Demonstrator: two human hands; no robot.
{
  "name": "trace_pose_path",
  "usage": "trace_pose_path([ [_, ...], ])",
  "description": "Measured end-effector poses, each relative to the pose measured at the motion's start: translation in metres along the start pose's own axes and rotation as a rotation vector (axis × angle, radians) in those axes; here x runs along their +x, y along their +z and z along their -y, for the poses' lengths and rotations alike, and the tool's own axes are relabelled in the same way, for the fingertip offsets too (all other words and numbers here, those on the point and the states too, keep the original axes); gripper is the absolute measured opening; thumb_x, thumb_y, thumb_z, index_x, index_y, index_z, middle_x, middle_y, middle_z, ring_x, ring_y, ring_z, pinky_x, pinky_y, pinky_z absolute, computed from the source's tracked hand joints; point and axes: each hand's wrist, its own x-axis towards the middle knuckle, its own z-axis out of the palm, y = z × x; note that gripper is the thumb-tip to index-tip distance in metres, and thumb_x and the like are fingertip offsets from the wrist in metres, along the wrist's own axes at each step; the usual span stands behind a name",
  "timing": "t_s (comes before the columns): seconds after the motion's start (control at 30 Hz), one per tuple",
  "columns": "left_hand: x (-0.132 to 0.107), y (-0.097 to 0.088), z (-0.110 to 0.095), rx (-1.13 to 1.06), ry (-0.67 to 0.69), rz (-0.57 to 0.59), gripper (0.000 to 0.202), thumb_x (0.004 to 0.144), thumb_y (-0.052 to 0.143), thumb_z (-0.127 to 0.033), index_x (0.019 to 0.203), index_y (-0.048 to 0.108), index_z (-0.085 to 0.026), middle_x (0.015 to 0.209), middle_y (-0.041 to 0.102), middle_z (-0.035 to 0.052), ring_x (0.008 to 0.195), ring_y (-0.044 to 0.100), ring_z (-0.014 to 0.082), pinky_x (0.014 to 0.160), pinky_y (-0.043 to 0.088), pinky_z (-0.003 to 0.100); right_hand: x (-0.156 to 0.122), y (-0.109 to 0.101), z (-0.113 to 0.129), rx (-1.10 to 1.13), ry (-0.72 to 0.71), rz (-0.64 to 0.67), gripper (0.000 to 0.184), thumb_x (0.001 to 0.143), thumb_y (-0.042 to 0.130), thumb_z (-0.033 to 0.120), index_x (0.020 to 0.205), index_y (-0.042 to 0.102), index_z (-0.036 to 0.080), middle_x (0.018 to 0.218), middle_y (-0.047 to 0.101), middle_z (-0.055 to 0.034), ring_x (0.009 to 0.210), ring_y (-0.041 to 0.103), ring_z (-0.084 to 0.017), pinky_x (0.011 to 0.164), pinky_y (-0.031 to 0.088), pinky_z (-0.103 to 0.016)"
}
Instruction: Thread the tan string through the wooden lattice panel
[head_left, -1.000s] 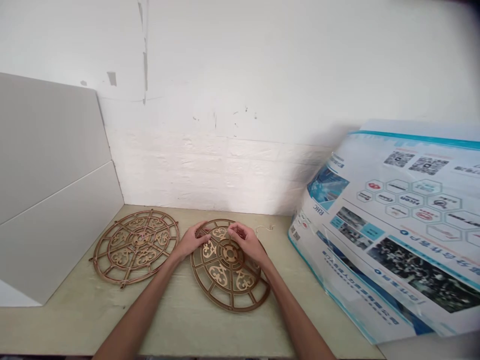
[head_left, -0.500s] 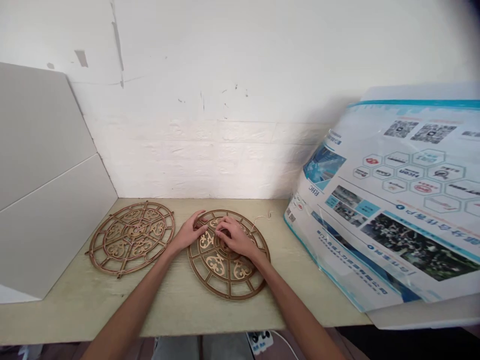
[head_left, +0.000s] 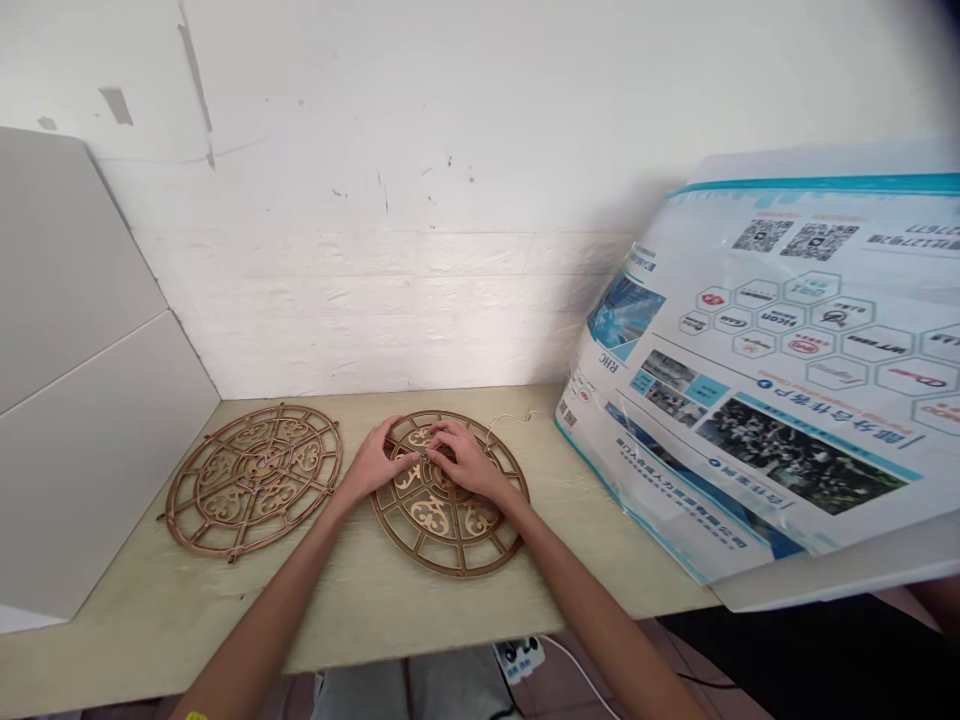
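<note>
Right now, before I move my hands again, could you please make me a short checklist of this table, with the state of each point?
1. Both hands on the disc: left hand and right hand rest over the centre of the openwork brown disc. Ok.
2. Disc lying flat on the table top: ok.
3. Gap to the second openwork disc: the two discs are apart. Ok.
4. Free end of the thin string: it lies apart from the printed poster. Ok.
5. Other end of the string: hidden by the right hand. Cannot tell.
6. What the fingers pinch at the centre: cannot tell.
</note>
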Motion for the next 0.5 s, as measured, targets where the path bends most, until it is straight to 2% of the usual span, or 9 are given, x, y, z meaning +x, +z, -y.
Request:
trace_pose_path([
  [0.1, 0.0, 0.0015, 0.0002, 0.046, 0.012, -0.022, 0.079, 0.071, 0.077, -0.045, 0.139, 0.049, -0.016, 0.14, 0.051, 0.0134, 0.123, 0.05, 0.0282, 0.106, 0.039, 0.039, 0.0004, 0.0006, 0.0007, -0.01, 0.041, 0.012, 0.025, 0.089, 0.051, 0.039, 0.087, 0.064, 0.018, 0.126, 0.056, -0.0052, 0.124, 0.048, -0.017, 0.111, 0.036, -0.037],
  [0.17, -0.0001, 0.002, 0.0006, 0.052, 0.011, -0.03, 0.08, 0.071, 0.076, -0.046, 0.14, 0.048, -0.015, 0.141, 0.05, 0.0135, 0.125, 0.05, 0.0284, 0.107, 0.038, 0.038, 0.0004, 0.0013, 0.0003, -0.021, 0.05, 0.015, 0.021, 0.087, 0.054, 0.037, 0.087, 0.064, 0.018, 0.127, 0.055, -0.005, 0.126, 0.047, -0.018, 0.112, 0.036, -0.038],
  [0.33, -0.0008, 0.0033, 0.0046, 0.091, 0.034, -0.029, 0.079, 0.073, 0.075, -0.046, 0.141, 0.047, -0.017, 0.138, 0.051, 0.0131, 0.121, 0.051, 0.0268, 0.103, 0.04, 0.038, 0.0003, 0.0015, -0.0008, -0.007, 0.028, -0.009, 0.024, 0.086, 0.055, 0.04, 0.086, 0.064, 0.017, 0.128, 0.055, -0.0069, 0.123, 0.049, -0.018, 0.111, 0.037, -0.039],
  [0.5, -0.0021, 0.0039, 0.0073, 0.084, 0.034, -0.024, 0.078, 0.075, 0.073, -0.045, 0.143, 0.046, -0.017, 0.133, 0.053, 0.0137, 0.111, 0.055, 0.025, 0.098, 0.043, 0.037, 0.0004, -0.0039, 0.0046, 0.006, 0.08, 0.043, 0.023, 0.084, 0.059, 0.04, 0.085, 0.065, 0.018, 0.127, 0.055, -0.0052, 0.124, 0.049, -0.017, 0.112, 0.037, -0.037],
])
